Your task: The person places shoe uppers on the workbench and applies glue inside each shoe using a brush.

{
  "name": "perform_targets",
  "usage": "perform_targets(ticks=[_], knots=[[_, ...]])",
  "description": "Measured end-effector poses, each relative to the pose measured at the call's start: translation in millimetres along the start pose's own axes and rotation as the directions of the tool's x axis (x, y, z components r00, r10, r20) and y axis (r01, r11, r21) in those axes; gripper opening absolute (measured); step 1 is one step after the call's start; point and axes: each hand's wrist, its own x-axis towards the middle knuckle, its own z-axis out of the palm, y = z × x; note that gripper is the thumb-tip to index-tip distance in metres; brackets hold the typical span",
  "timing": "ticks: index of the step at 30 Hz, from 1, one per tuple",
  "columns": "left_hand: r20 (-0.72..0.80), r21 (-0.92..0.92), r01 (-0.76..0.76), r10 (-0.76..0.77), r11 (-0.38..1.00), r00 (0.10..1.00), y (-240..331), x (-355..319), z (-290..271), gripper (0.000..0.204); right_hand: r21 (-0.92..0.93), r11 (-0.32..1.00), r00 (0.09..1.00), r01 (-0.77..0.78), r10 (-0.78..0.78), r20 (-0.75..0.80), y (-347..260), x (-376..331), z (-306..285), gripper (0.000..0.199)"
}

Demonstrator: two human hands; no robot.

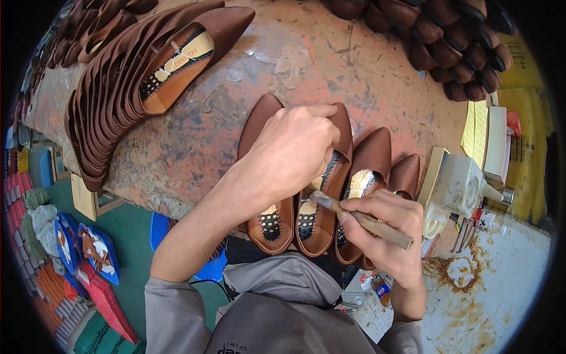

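Several brown pointed shoes stand in a row at the table's near edge, toes pointing away from me. My left hand [298,141] reaches across the leftmost shoe [259,121], its fingers bent around the front of the second shoe [340,127]. Its fingertips are partly hidden. My right hand [386,227] is closed around a flat brush [377,224] with a worn wooden handle. The bristles point left, over the second shoe's opening beside my left wrist. A third shoe [372,150] and a smaller-looking fourth [405,174] stand to the right.
A long nested stack of brown shoes [124,94] lies at the left of the stained table [177,159]. More dark shoes [436,41] are piled at the far right. A whitish container [457,186] stands right; blue bins [103,251] are on the floor at left.
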Motion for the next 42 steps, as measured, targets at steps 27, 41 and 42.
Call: perform_targets(ticks=[27,41,42], knots=[[0.032,-0.063,-0.015,0.017,0.998,0.999,-4,5,-8,0.024,-0.388,0.881,0.942,0.271,-0.325,-0.080,8,-23,34,0.025],[-0.240,-0.092,-0.003,-0.020,0.996,0.971,-5,-11,-47,0.028,-0.304,0.914,0.938,0.270,-0.321,-0.133,0,-41,11,0.020],[-0.211,0.093,-0.057,0.076,0.994,0.975,-5,-21,-46,0.038,-0.252,0.927,0.921,0.278,-0.331,-0.204,-5,-49,-4,0.020]])
